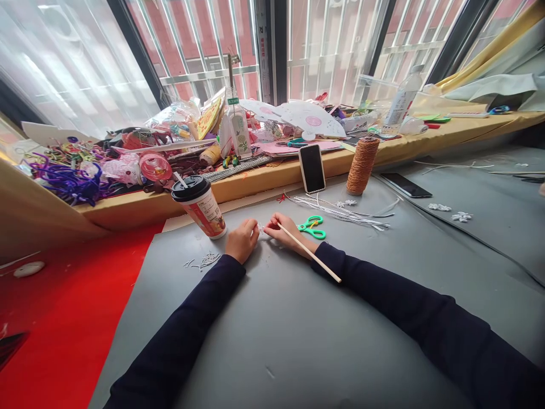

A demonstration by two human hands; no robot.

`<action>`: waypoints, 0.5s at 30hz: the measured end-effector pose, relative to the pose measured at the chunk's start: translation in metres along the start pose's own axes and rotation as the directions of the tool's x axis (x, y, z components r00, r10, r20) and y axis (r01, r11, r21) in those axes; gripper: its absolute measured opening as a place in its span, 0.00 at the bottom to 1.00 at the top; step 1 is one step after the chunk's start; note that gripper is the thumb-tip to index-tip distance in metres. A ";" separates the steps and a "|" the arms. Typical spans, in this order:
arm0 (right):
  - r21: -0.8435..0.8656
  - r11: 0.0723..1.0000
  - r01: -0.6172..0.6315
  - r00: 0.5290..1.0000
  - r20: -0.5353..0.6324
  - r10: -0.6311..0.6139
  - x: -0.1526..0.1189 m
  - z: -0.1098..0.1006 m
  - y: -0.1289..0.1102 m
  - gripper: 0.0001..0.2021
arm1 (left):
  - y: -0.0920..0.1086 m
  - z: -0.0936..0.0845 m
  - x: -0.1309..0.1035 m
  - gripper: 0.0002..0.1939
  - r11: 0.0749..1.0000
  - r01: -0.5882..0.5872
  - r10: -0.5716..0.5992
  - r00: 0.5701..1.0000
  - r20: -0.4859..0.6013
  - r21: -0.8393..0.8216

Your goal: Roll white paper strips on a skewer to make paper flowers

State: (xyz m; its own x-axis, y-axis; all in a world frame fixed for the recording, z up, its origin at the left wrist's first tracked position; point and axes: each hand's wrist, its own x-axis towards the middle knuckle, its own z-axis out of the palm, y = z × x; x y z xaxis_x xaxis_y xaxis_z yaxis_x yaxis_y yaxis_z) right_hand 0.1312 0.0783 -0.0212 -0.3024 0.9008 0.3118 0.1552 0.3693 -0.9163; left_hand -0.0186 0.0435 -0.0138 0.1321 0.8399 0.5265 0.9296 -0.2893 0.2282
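"Where's the small white piece [261, 228]?"
"Pinched between your left hand [243, 241] and right hand [286, 232], the latter gripping a pale wooden stick [315, 257]; black-lidded paper cup [204, 213] and green-handled scissors [304, 228] flank them."

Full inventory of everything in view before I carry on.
small piece: one, whitish, between left hand and right hand
stick: one, pale, in right hand
scissors: one, green, beyond right hand
strips: uncounted, white, behind scissors
knotted pieces: several, white, right side
clippings: uncounted, white, left of hands
cup: one, red and white, near sill
phones: two, black, one upright, one flat
spool: one, orange, between phones
bottles: two, clear, on sill
fans: uncounted, white, on sill
stems: uncounted, purple, sill's left end
other clutter: uncounted, multicoloured, along sill
windows: several, barred, behind sill
tabletop: one, grey, under hands
red surface: one, lower left
sleeves: two, navy, on arms
hands: two, bare, over tabletop
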 end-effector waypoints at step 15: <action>0.232 0.973 -0.013 0.999 0.034 0.006 0.001 0.000 0.003 0.14 | 0.002 0.010 0.005 0.13 0.615 0.256 -0.314 0.947 0.067 -0.745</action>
State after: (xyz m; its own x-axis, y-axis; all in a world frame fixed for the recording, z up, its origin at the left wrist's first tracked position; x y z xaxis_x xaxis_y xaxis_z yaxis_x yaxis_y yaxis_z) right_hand 0.1312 0.0800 -0.0235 -0.3331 0.8946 0.2980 -0.0636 0.2940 -0.9537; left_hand -0.0124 0.0513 -0.0189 -0.1434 0.9169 0.3725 0.3495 -0.3052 0.8858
